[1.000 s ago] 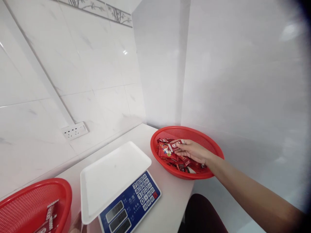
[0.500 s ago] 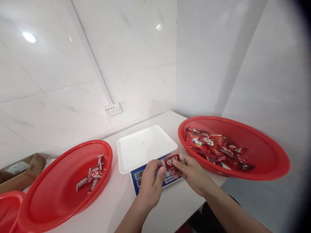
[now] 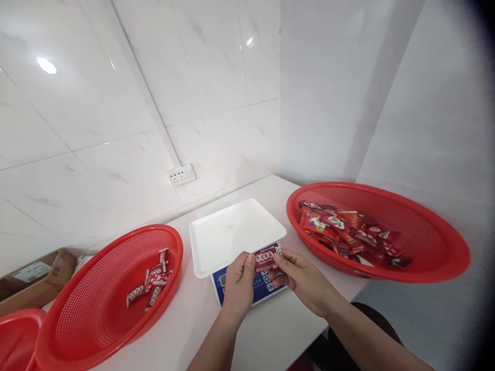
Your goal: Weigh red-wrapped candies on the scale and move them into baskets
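A small red snack packet (image 3: 266, 256) with white lettering is stretched between my two hands, above the front of a scale. My left hand (image 3: 240, 281) pinches its left end. On the other end, my right hand (image 3: 299, 275) has thumb and fingers closed. Below them, the blue keypad panel (image 3: 263, 289) of the scale is partly covered by my hands. The scale's white tray (image 3: 232, 232) carries nothing. To the right, a large red basket (image 3: 433, 242) holds a heap of mixed red packets (image 3: 351, 232). Several red-and-white packets (image 3: 154, 278) lie in the left red basket (image 3: 85, 304).
Another red basket (image 3: 17, 330) shows at the lower left edge, with an open cardboard box (image 3: 58, 270) behind it. All stand along a white table (image 3: 286, 330) against the wall. A socket (image 3: 181, 175) is on the tiled wall. A dark round seat (image 3: 371, 324) sits below the table edge.
The packet has turned in my fingers, so more of its lettered front shows. My hands remain over the scale. The whole view has shifted slightly.
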Demonstrator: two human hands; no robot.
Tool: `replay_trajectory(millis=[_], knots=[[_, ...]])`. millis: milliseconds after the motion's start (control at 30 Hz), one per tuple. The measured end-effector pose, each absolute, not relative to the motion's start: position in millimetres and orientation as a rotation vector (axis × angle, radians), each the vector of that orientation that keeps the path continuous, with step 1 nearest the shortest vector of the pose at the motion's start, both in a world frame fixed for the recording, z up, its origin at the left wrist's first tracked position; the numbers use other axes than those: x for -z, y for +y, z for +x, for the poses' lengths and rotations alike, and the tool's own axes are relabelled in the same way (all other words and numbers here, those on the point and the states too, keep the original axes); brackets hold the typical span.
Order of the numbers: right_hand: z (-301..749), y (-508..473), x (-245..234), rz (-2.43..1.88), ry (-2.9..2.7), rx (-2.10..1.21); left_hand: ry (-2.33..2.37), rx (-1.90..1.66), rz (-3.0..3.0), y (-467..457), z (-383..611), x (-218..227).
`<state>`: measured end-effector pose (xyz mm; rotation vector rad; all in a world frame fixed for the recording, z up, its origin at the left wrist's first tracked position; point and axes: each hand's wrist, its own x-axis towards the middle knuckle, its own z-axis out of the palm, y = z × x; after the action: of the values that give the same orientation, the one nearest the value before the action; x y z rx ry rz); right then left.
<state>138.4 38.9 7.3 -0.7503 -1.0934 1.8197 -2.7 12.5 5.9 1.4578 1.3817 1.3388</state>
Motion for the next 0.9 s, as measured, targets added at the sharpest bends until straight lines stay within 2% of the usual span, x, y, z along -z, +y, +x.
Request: replay_trajectory(millis=[567, 767, 900], knots=[[135, 45, -3, -0.833, -1.216, -1.705, 1.424, -1.33, 1.454, 16, -10, -6], [138, 48, 0, -0.752, -1.201, -1.796, 1.23, -1.24, 1.369, 16, -11, -6], [134, 59, -1, -0.835, -1.252, -1.668, 1.372, -1.336, 1.412, 17, -16, -10]])
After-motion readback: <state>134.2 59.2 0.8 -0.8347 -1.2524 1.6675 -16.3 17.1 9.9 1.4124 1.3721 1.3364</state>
